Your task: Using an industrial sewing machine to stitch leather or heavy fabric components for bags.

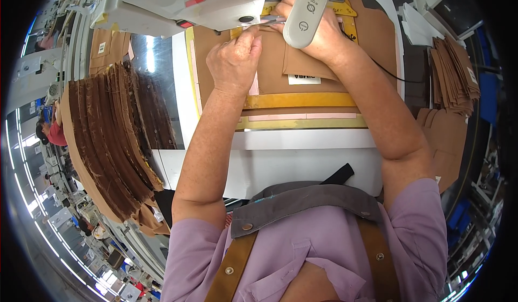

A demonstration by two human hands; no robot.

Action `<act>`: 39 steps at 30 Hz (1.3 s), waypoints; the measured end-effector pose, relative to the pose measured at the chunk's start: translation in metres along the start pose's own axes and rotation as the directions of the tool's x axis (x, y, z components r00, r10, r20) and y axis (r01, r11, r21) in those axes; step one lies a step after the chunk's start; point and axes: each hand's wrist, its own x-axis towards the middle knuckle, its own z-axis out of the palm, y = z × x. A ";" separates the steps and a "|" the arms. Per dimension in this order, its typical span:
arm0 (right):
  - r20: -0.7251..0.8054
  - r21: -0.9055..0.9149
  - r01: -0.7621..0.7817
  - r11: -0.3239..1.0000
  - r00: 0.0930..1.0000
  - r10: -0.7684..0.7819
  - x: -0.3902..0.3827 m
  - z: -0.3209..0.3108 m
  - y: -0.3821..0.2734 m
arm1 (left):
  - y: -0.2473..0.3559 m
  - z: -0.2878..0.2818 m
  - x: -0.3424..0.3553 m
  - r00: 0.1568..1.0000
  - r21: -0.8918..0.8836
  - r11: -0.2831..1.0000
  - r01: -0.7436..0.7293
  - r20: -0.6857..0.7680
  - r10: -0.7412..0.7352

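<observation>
You worked at a white counter [302,162] with a white sewing machine [183,2] at its far left. A tall fanned stack of brown cut pieces [116,135] stood on your left, and a smaller brown stack [456,75] lay at your right, with white pieces [418,24] beyond it. On the counter lay a brown fabric panel [294,67] inside a yellow template frame [302,101], edged with pink strips. A small white rectangular label [304,78] sat on the panel just below your right hand. Your left hand [234,62] pinched the panel's upper edge, its grip closed on the fabric beside the needle. Your right hand [315,29], partly hidden behind a grey oblong device [307,11], held small scissors [270,20] at the same spot.
</observation>
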 end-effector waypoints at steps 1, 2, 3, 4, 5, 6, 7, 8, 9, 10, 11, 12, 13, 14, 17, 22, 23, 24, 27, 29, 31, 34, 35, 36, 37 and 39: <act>-0.063 0.014 0.013 1.000 0.998 -0.012 -0.003 -0.012 -0.003 | 0.001 -0.001 0.002 1.000 -0.002 1.000 0.000 -0.001 0.000; -0.062 0.013 0.014 1.000 0.998 -0.013 -0.007 -0.021 -0.006 | 0.003 -0.003 0.005 0.999 0.019 1.000 0.006 0.046 -0.007; -0.042 0.047 -0.012 0.999 0.999 0.014 -0.010 -0.029 -0.008 | 0.004 -0.004 0.007 0.996 0.040 0.999 0.012 0.093 -0.015; -0.019 0.082 -0.039 0.996 0.999 0.041 -0.013 -0.033 -0.010 | 0.004 -0.003 0.009 0.995 0.040 0.999 0.014 0.094 -0.018; -0.017 0.083 -0.038 0.996 0.999 0.039 -0.015 -0.035 -0.013 | 0.004 -0.002 0.011 0.996 0.035 0.999 0.008 0.088 -0.012; 0.037 0.070 -0.042 0.997 0.999 0.040 -0.016 -0.036 -0.015 | 0.004 -0.002 0.012 0.997 0.031 1.000 0.003 0.082 -0.005; 0.090 0.054 -0.051 0.997 0.995 0.046 -0.018 -0.036 -0.016 | 0.003 -0.001 0.013 0.996 0.028 1.000 0.002 0.084 -0.004; 0.091 0.053 -0.053 0.997 0.995 0.048 -0.018 -0.036 -0.017 | 0.002 -0.001 0.015 0.995 0.047 0.999 -0.013 0.103 0.008; 0.130 0.065 -0.095 0.993 0.988 0.086 -0.016 -0.035 -0.019 | 0.000 -0.002 0.015 0.992 0.066 0.997 -0.027 0.123 0.019; 0.170 0.076 -0.138 0.988 0.978 0.124 -0.016 -0.033 -0.019 | 0.001 -0.003 0.017 0.992 0.065 0.997 -0.029 0.125 0.021; 0.170 0.076 -0.141 0.987 0.977 0.126 -0.015 -0.031 -0.018 | 0.001 -0.005 0.019 0.986 0.102 0.993 -0.060 0.162 0.043; 0.150 0.088 -0.162 0.983 0.978 0.148 -0.014 -0.028 -0.016 | 0.001 -0.006 0.021 0.978 0.138 0.986 -0.092 0.199 0.064; 0.129 0.099 -0.183 0.978 0.977 0.170 -0.013 -0.025 -0.014 | 0.001 -0.007 0.022 0.978 0.137 0.986 -0.094 0.199 0.065; 0.129 0.099 -0.184 0.978 0.977 0.171 -0.013 -0.020 -0.009 | 0.001 -0.007 0.024 0.977 0.125 0.984 -0.128 0.188 0.103; 0.090 0.191 -0.153 0.970 0.986 0.137 -0.011 -0.018 -0.010 | -0.002 -0.005 0.021 0.975 0.116 0.984 -0.134 0.196 0.110; 0.086 0.096 -0.209 0.973 0.976 0.201 -0.007 -0.021 -0.022 | -0.006 0.002 0.016 0.983 0.108 0.985 -0.138 0.137 0.122; 0.085 0.094 -0.212 0.973 0.975 0.205 -0.007 -0.013 -0.016 | -0.006 0.002 0.016 0.981 0.093 0.984 -0.152 0.132 0.139; 0.020 0.114 -0.097 0.989 0.995 0.096 -0.006 -0.001 -0.006 | -0.006 0.002 0.017 0.980 0.078 0.983 -0.166 0.127 0.155; -0.040 0.169 0.011 0.986 0.999 -0.005 0.001 0.015 -0.005 | -0.010 0.000 0.012 0.987 -0.010 0.989 -0.145 0.074 0.146; -0.036 0.201 -0.003 0.980 0.999 0.011 0.002 0.024 -0.001 | -0.009 0.000 0.010 0.994 -0.040 0.996 -0.076 0.073 0.079; -0.061 0.257 -0.059 0.964 0.995 0.077 0.003 0.035 0.003 | -0.007 -0.001 0.008 0.997 -0.069 0.998 -0.003 0.073 0.008; -0.082 0.297 0.012 0.955 0.997 0.013 0.001 0.034 0.006 | -0.006 -0.005 0.008 0.986 -0.101 0.986 0.130 0.115 -0.118; -0.077 0.299 0.019 0.954 0.997 0.004 0.000 0.033 0.003 | -0.006 -0.005 0.009 0.975 -0.105 0.978 0.179 0.152 -0.162; -0.064 0.316 0.008 0.949 0.998 0.012 -0.001 0.031 0.001 | -0.007 -0.005 0.010 0.960 -0.107 0.968 0.229 0.190 -0.206; -0.051 0.332 -0.002 0.943 0.998 0.020 -0.001 0.029 -0.002 | -0.007 -0.004 0.011 0.958 -0.103 0.966 0.238 0.187 -0.216; -0.031 0.333 -0.004 0.943 0.999 0.015 0.000 0.025 -0.003 | -0.008 -0.001 0.012 0.953 -0.062 0.968 0.243 0.204 -0.226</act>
